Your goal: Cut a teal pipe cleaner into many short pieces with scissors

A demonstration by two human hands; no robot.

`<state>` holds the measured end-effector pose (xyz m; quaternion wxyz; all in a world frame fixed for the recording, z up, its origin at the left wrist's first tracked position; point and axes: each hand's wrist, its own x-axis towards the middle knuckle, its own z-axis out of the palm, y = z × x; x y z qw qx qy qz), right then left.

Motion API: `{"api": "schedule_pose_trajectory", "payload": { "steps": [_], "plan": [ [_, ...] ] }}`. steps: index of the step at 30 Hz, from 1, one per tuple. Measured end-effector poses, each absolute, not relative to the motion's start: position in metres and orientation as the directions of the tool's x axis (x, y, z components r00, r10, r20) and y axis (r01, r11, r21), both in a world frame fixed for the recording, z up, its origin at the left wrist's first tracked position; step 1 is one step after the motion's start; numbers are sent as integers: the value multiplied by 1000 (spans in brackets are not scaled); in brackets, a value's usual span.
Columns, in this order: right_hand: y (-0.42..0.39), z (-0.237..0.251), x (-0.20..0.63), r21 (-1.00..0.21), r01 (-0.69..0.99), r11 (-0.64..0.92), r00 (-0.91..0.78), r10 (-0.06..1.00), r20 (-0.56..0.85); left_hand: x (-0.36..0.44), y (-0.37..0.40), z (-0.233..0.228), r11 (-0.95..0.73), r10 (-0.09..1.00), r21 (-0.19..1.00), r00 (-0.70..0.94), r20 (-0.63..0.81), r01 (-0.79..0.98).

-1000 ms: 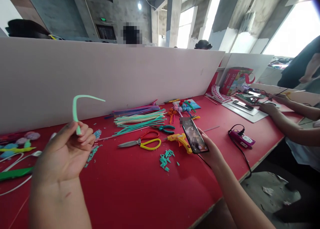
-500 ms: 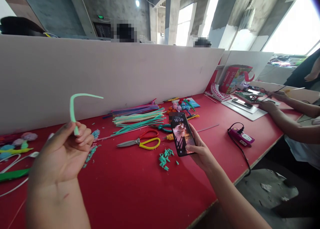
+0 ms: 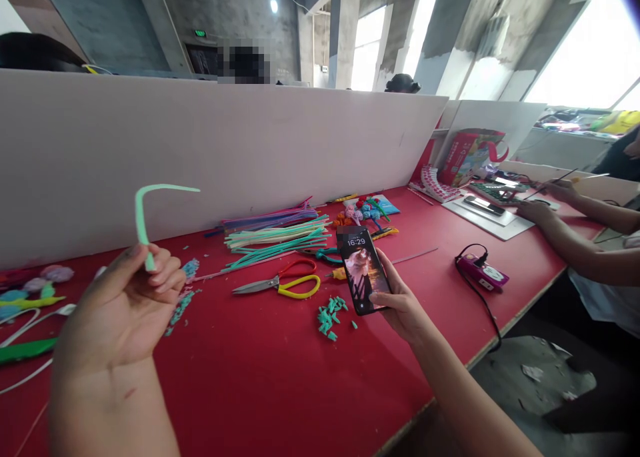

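Observation:
Pinched in my left hand [image 3: 137, 304] is a mint-green pipe cleaner [image 3: 141, 217], raised above the table, its upper part bent over to the right. My right hand [image 3: 397, 300] is closed around a smartphone [image 3: 364, 270], thumb on the lower screen, which is lit and reads 16:29. Between the hands, scissors [image 3: 277, 284] with one red and one yellow handle lie on the red table [image 3: 260, 384]. A small heap of cut green pieces [image 3: 330, 316] sits just below the phone. Bundles of pipe cleaners [image 3: 277, 237] in green, cream and purple lie behind the scissors.
A white partition [image 3: 215, 144] runs along the table's back. Teal-handled pliers [image 3: 325, 254] lie partly behind the phone. A purple power strip [image 3: 481, 272] with a black cord is to the right. Further right, a co-worker's hands [image 3: 543, 207] hold a thin stick near a red box [image 3: 473, 157].
My left hand and the pipe cleaner have shifted slightly left. The phone stays almost where it was, with its screen still lit.

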<state>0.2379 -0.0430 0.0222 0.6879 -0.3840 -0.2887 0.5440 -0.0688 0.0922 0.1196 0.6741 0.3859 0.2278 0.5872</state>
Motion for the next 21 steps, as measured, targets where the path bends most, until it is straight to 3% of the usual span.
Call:
{"api": "schedule_pose_trajectory", "payload": {
  "steps": [12, 18, 21],
  "plan": [
    [-42, 23, 245, -835, -529, 151, 298, 954, -16, -66, 92, 120, 16, 974, 780, 187, 130, -626],
    [-34, 17, 271, -887, -446, 118, 430, 898, -97, -68, 93, 120, 9, 975, 777, 177, 132, -629],
    [-31, 11, 296, -946, -318, 62, 561, 817, -135, -68, 92, 120, 13, 976, 773, 177, 128, -634]
  ]
}}
